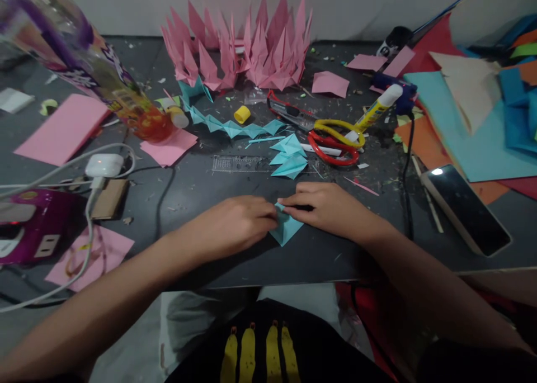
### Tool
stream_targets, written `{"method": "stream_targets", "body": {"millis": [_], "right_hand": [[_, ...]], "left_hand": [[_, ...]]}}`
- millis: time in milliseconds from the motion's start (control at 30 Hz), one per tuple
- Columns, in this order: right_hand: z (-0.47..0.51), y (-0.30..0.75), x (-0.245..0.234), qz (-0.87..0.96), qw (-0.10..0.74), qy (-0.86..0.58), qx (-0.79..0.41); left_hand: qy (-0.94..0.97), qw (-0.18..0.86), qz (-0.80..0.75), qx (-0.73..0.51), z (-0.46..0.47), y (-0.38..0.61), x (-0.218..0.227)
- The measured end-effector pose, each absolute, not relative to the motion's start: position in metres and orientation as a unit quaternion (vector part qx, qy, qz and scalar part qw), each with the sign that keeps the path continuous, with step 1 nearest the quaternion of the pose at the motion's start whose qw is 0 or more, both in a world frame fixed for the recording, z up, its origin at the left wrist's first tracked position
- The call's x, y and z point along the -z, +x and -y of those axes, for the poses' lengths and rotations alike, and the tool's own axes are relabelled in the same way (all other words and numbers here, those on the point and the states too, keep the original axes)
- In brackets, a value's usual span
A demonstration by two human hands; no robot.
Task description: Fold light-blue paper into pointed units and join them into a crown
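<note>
A small light-blue folded paper piece (286, 228) lies on the dark table (235, 260) near its front edge. My left hand (235, 225) presses on its left side with the fingers curled together. My right hand (327, 207) pinches its upper right edge, fingers closed flat on the fold. Just beyond the hands lie three folded blue paper units (289, 156), and a chain of joined blue units (235, 127) runs toward a pink spiky paper crown (243, 47) at the back.
Red and yellow scissors (335, 140), a glue stick (377, 106), a red cutter (289, 110) and a clear ruler (239, 164) sit behind the hands. A phone (465, 207) and stacked coloured paper (474, 114) are at right. Pink sheets (62, 127), a charger (104, 165) with cables and a bottle (75, 53) are at left.
</note>
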State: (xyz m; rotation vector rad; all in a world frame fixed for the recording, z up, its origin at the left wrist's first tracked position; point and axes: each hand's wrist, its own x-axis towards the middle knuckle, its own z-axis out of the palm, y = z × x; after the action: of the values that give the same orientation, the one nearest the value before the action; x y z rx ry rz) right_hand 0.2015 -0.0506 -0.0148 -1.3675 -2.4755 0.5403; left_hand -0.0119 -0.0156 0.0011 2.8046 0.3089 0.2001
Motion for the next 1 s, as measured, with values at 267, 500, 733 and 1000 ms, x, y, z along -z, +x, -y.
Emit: {"method": "stream_targets", "body": {"millis": [267, 500, 733, 1000], "right_hand": [[0.051, 0.203, 0.003, 0.818, 0.114, -0.489, -0.28], [0.052, 0.2, 0.002, 0.81, 0.078, -0.509, -0.279], [0.052, 0.198, 0.002, 0.803, 0.06, -0.523, -0.279], [0.052, 0.198, 0.003, 0.796, 0.066, -0.527, -0.291]], "left_hand": [[0.991, 0.059, -0.106, -0.048, 0.036, -0.01, -0.004], [0.989, -0.03, -0.136, -0.052, 0.057, -0.01, 0.0], [0.984, -0.076, -0.154, -0.05, 0.071, -0.01, 0.005], [0.987, -0.049, -0.145, -0.048, 0.072, -0.012, 0.002]]}}
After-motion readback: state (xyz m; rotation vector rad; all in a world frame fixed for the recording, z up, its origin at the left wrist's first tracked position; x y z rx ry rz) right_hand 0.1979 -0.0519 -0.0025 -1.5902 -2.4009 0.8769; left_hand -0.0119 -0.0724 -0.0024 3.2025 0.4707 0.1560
